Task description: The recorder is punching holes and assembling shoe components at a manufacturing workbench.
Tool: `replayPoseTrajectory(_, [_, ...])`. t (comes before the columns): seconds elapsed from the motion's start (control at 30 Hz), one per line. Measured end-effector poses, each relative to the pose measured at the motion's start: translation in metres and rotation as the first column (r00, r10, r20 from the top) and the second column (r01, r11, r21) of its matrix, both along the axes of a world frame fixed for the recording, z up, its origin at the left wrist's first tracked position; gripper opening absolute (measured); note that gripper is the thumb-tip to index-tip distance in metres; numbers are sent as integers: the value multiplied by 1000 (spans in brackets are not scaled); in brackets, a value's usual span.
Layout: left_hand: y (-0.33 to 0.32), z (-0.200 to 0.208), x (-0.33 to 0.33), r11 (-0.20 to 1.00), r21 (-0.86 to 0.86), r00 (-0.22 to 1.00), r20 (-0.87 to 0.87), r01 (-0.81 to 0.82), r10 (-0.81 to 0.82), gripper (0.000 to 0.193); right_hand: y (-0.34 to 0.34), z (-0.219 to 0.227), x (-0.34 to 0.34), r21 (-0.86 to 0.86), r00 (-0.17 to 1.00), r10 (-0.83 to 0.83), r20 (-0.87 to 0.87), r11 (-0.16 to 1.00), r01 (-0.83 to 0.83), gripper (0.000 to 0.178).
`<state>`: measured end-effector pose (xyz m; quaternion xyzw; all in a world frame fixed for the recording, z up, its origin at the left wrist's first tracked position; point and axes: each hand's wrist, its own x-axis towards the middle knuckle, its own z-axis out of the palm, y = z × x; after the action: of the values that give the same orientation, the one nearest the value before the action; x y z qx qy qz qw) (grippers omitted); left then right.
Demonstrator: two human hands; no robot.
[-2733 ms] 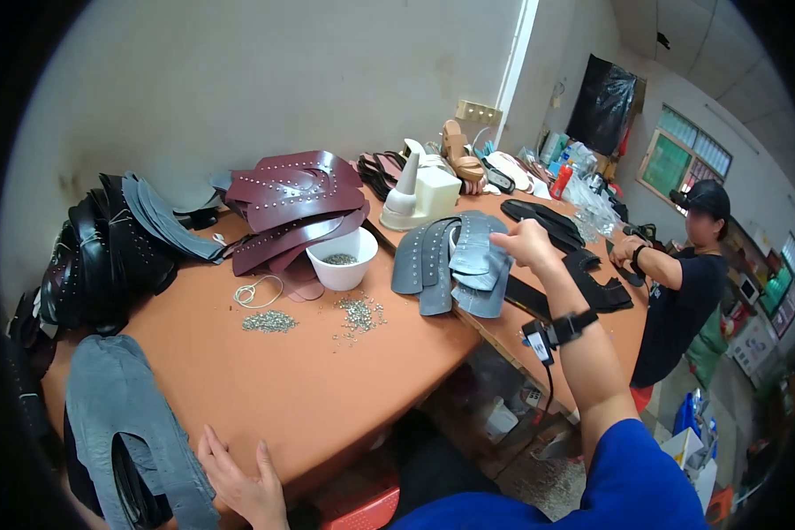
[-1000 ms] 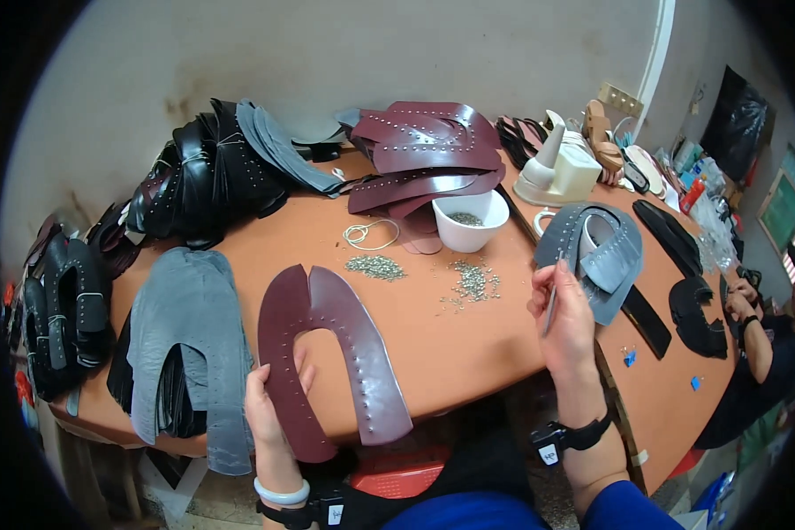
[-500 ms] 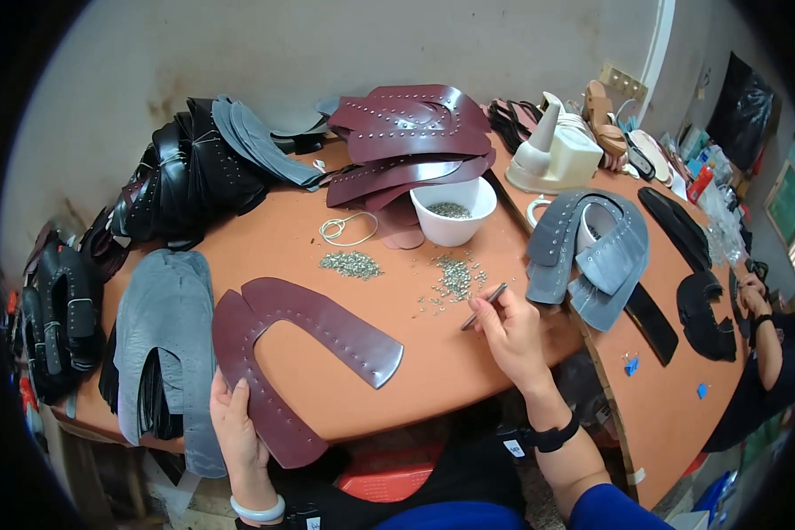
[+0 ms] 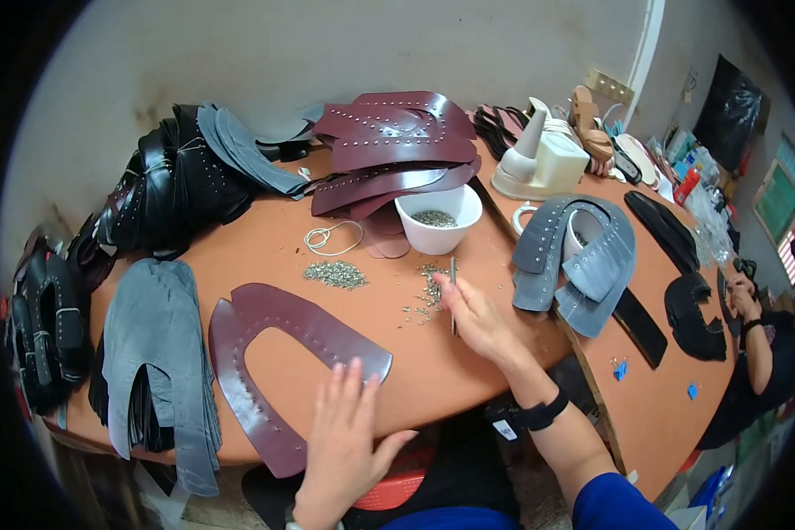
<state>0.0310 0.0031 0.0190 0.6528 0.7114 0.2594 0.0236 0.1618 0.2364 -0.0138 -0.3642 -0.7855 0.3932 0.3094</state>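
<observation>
A U-shaped maroon leather piece [image 4: 228, 353], with small metal studs along its inner edge, lies on the orange table [image 4: 265, 237] near the front. My left hand [image 4: 340, 433] has its fingers spread, the fingertips over the end of the piece's right limb; whether they press on it I cannot tell. Held upright in my right hand [image 4: 481, 322] is a thin metal rod [image 4: 453, 272]. Beside that hand is a scattered pile of metal studs [image 4: 422, 305], partly hidden by it. A second stud pile [image 4: 336, 275] sits to its left, and a white bowl [image 4: 437, 238] of studs stands behind.
Grey leather pieces [image 4: 155, 309] are stacked at left, black bundles [image 4: 163, 190] behind them. A studded maroon stack [image 4: 389, 155] stands at the back. Grey studded pieces [image 4: 583, 230] drape round a white mug [image 4: 523, 219] at right. A co-worker's hand [image 4: 744, 296] is at far right.
My left hand has let go of the maroon piece's left limb and moved right, fingers spread. The piece now lies flatter. My right hand has shifted left over the studs, turning the rod upright.
</observation>
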Motion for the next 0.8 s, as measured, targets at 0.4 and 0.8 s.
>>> replayPoseTrajectory(0.4, [1, -20, -10, 998, -50, 989, -138, 46, -53, 81, -39, 14, 26, -257, 855, 131, -502, 921, -292, 37])
replayPoseTrajectory(0.8, [-12, -32, -20, 994, 83, 997, -41, 69, -66, 56, -38, 6, 21, -221, 844, -73, -531, 974, -55, 20])
